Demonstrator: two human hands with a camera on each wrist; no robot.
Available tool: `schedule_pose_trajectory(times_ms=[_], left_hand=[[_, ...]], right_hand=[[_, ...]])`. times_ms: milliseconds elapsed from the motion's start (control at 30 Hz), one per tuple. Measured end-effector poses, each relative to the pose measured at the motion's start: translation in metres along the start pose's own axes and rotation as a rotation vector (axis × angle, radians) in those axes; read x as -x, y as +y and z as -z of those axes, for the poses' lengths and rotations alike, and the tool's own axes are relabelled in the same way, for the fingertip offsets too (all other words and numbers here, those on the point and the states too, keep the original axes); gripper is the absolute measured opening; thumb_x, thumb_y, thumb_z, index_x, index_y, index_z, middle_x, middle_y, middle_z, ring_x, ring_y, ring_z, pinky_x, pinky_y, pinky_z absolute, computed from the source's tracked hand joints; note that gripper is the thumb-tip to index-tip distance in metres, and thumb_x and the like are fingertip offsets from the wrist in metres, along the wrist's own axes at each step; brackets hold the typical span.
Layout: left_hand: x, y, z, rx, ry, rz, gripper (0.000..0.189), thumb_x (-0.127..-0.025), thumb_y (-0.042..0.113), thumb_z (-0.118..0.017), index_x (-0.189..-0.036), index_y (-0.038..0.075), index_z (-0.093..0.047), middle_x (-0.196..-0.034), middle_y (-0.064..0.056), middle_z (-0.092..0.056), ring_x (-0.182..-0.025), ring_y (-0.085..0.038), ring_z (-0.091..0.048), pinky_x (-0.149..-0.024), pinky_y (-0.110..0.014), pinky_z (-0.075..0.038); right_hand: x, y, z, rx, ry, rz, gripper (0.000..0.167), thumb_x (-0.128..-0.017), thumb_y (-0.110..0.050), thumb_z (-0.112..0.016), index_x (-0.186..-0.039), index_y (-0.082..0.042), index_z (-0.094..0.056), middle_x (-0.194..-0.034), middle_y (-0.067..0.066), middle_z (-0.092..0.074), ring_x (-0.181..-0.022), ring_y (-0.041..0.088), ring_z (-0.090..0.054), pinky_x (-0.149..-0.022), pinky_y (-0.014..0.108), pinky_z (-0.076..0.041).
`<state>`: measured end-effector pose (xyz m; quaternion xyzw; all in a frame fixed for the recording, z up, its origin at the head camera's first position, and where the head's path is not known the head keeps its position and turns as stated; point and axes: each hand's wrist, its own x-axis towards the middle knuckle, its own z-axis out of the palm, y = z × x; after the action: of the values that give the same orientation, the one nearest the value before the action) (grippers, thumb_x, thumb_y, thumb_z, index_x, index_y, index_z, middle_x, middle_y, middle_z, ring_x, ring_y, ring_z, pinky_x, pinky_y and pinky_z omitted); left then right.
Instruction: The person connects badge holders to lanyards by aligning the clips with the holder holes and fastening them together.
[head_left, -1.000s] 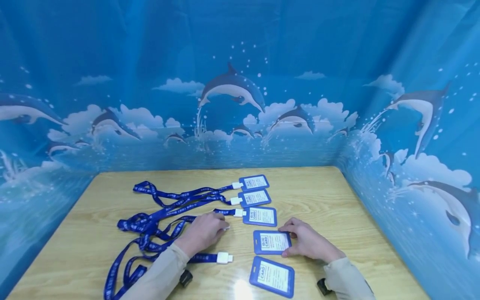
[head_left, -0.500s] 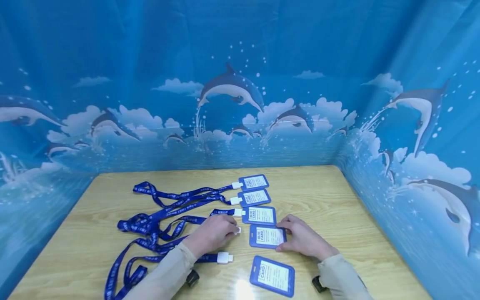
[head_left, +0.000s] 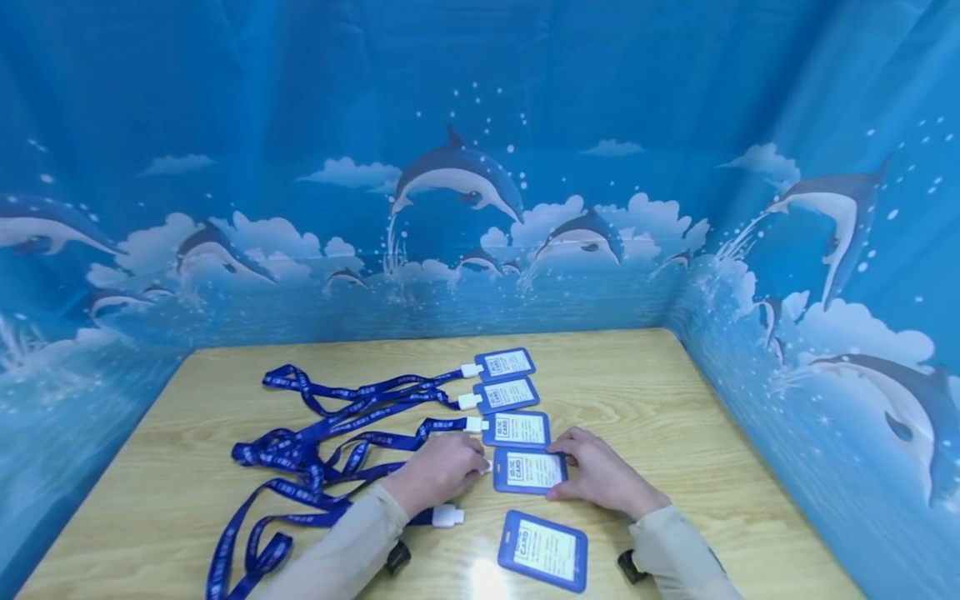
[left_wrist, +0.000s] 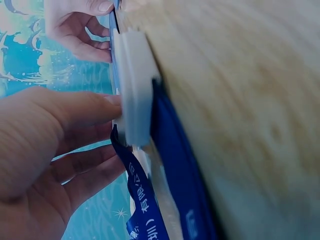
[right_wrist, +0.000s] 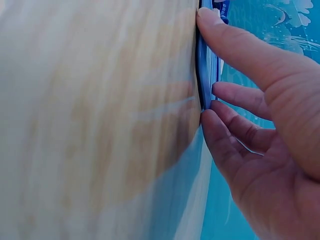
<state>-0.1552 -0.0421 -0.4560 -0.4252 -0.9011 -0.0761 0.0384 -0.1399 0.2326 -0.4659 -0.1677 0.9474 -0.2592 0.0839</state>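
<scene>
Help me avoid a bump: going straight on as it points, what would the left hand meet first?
Probably the blue badge in the right hand, beyond the white clip in the left hand; depth is unclear.

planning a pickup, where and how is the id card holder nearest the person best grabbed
Probably by its right end, coming in from the right and pinching the two long edges. The card holder lies flat, face up, with its slot at the left end, and a white clip lies off to that side, so this grip should leave the slot free.
</scene>
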Motion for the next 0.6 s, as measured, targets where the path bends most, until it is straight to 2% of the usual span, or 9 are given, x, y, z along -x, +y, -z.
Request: schedule_pose_trajectory(times_ms=[200,400,600], left_hand=[[-0.003,0.005,-0.002,0.004,-0.053,0.03,0.014,-0.09,0.018,-0.076,-0.102,0.023,-0.08,-0.1,0.004,-0.075,-0.089,-0.01,-0.068,-0.076,-0.022,-0.058],[-0.006,0.006,-0.001,-0.021,-0.06,0.003,0.012,-0.09,0.017,-0.075,-0.099,0.022,-0.08,-0.098,0.004,-0.075,-0.084,-0.009,-0.066,-0.071,-0.02,-0.055],[-0.007,0.004,-0.002,-0.04,-0.039,-0.008,0.011,-0.09,0.017,-0.075,-0.097,0.022,-0.081,-0.096,0.004,-0.075,-0.081,-0.008,-0.065,-0.069,-0.018,-0.054]], right_hand=[[0.002,-0.003,-0.001,0.01,0.002,-0.01,0.071,-0.068,-0.036,-0.092,-0.127,-0.004,-0.068,-0.117,0.004,-0.064,-0.098,0.012,-0.06,-0.089,0.038,-0.057],[0.004,-0.007,-0.001,0.047,0.035,-0.026,0.071,-0.067,-0.036,-0.092,-0.126,-0.003,-0.069,-0.116,0.005,-0.066,-0.097,0.013,-0.061,-0.088,0.038,-0.058],[0.002,-0.015,-0.002,0.058,0.047,-0.056,0.068,-0.066,-0.032,-0.092,-0.123,-0.001,-0.07,-0.114,0.008,-0.067,-0.101,0.022,-0.065,-0.093,0.044,-0.057]])
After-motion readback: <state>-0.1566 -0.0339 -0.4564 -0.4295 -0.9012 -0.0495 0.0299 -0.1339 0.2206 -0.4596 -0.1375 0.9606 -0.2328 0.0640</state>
